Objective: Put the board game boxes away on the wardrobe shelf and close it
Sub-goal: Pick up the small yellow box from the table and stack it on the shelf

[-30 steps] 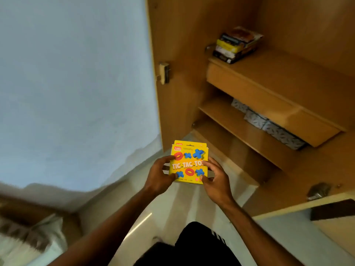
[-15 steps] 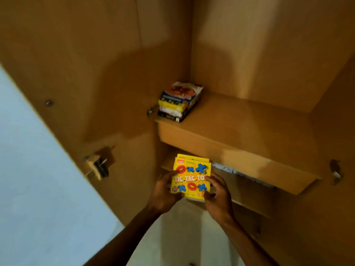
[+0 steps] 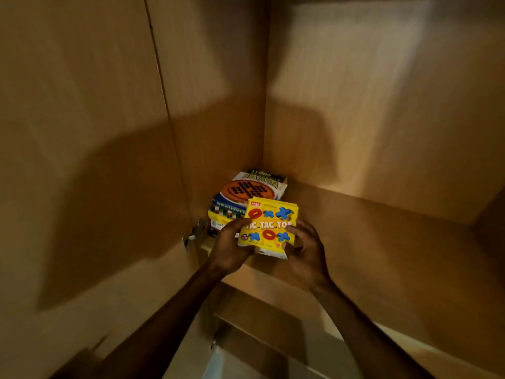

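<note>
I hold a yellow Tic-Tac-Toe box [image 3: 269, 224] with both hands, over the front edge of the wooden wardrobe shelf [image 3: 382, 242]. My left hand [image 3: 232, 247] grips its left side and my right hand [image 3: 306, 250] grips its lower right corner. Just behind the box, in the shelf's back left corner, stands a stack of board game boxes [image 3: 246, 198]; the top one shows an orange round peg board. The held box overlaps the stack's front right part.
The open wardrobe door [image 3: 82, 173] fills the left side, with a metal hinge [image 3: 195, 231] at shelf height. The wardrobe's back wall [image 3: 382, 105] rises behind the shelf. A lower shelf edge [image 3: 273, 337] shows below my arms.
The box and both hands have risen from below the shelf up to its front edge, close to the stack. The view has moved nearer into the wardrobe.
</note>
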A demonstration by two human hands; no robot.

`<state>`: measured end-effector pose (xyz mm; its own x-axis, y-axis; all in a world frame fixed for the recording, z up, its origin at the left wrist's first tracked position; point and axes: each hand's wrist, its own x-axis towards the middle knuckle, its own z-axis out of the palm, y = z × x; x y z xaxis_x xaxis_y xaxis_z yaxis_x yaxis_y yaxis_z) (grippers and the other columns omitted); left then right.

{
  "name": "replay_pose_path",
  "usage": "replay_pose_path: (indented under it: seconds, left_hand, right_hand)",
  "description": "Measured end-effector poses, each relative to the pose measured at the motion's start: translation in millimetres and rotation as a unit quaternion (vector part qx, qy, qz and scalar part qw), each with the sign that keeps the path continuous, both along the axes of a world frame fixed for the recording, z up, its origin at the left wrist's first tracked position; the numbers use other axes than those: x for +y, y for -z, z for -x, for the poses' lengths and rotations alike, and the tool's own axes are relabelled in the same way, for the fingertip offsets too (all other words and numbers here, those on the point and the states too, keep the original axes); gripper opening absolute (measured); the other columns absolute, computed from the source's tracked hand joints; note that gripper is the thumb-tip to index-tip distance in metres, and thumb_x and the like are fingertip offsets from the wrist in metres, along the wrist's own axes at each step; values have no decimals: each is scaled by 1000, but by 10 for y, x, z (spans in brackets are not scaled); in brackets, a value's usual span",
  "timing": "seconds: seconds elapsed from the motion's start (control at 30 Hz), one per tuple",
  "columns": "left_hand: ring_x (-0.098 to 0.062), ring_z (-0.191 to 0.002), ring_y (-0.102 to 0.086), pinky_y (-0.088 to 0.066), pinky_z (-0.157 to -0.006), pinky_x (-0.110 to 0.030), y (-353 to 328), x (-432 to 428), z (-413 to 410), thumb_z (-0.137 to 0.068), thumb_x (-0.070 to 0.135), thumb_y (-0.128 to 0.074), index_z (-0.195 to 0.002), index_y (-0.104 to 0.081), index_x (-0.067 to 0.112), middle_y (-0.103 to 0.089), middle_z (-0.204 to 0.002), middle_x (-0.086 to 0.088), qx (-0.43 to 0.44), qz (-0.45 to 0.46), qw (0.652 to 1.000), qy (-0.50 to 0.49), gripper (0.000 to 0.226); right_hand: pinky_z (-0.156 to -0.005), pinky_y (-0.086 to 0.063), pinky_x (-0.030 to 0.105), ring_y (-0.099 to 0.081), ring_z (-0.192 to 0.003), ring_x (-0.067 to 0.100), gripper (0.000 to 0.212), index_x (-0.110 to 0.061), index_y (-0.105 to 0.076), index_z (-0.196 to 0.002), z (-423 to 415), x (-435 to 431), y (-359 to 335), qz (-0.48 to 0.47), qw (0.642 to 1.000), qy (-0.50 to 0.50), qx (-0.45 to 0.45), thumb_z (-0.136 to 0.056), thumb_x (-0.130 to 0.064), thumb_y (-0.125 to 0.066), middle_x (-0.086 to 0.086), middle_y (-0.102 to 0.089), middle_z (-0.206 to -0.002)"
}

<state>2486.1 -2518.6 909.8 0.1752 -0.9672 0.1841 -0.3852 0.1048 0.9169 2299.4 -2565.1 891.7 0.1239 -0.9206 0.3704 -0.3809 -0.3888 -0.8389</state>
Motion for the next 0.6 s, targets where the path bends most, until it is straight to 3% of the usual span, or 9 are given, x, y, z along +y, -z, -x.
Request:
replay_pose_path:
  seconds: [0.1, 0.17, 0.23, 0.3, 0.4, 0.53, 0.6]
  left_hand:
    - [-17, -105, -62, -52, -72, -8, -92, -542, -240, -71, -7, -79, -126, -56, 4, -59, -121, -5, -18, -17, 1000, -11, 60]
    - [-22, -115, -59, -54, -87, -22, -65, -889, -415, -77, 2, -77, -123, -60, 8, -59, -126, -7, -67, -15, 997, -32, 49]
    - [-28, -121, -53, -48, -100, -36, -19, -1103, -547, -82, 10, -70, -119, -65, 9, -55, -131, -12, -180, 12, 980, -82, 37]
    - [-36, -122, -50, -45, -102, -43, 56, -1227, -624, -81, 7, -63, -122, -65, 9, -53, -132, -17, -317, 25, 942, -107, 41]
    - [-40, -118, -50, -48, -97, -47, 109, -1238, -665, -72, 0, -65, -131, -57, 9, -53, -131, -18, -406, 29, 905, -124, 61]
    - [-38, -138, -34, -36, -112, -47, 88, -1228, -679, -80, 15, -64, -148, -36, 12, -38, -152, -15, -435, -31, 891, -129, 73]
    - [-38, -143, -26, -28, -117, -48, 90, -1246, -716, -83, 23, -63, -152, -27, 13, -28, -158, -13, -442, -72, 885, -130, 79]
  right_hand:
    - [-93, -53, 35, -48, -129, 19, 38, -5, -68, -115, -228, -493, -64, -2, 1000, -8, 1, -79, 6, -72, 11, -45, -141]
    - [-95, -54, 43, -50, -129, 25, 39, -5, -67, -117, -377, -785, -46, -16, 1000, -25, 6, -79, 3, -73, 12, -43, -143]
    - [-101, -49, 46, -51, -128, 29, 42, -4, -67, -118, -490, -978, -43, -34, 998, -46, 21, -77, 3, -75, 14, -44, -142]
    - [-110, -42, 46, -44, -135, 30, 48, -5, -64, -122, -606, -1142, -2, -27, 995, -76, 61, -76, 5, -73, 15, -43, -144]
    - [-117, -24, 26, -26, -147, 26, 57, -6, -55, -134, -761, -1292, -43, -39, 986, -116, 116, -80, 8, -65, 13, -32, -154]
    - [-107, -6, 6, 6, -144, 8, 70, -12, -34, -149, -862, -1447, -138, -64, 959, -208, 181, -86, 7, -56, 5, -7, -163]
    - [-107, -7, 6, 12, -143, 7, 76, -16, -25, -153, -906, -1509, -151, -81, 946, -236, 206, -87, 6, -55, 2, 3, -164]
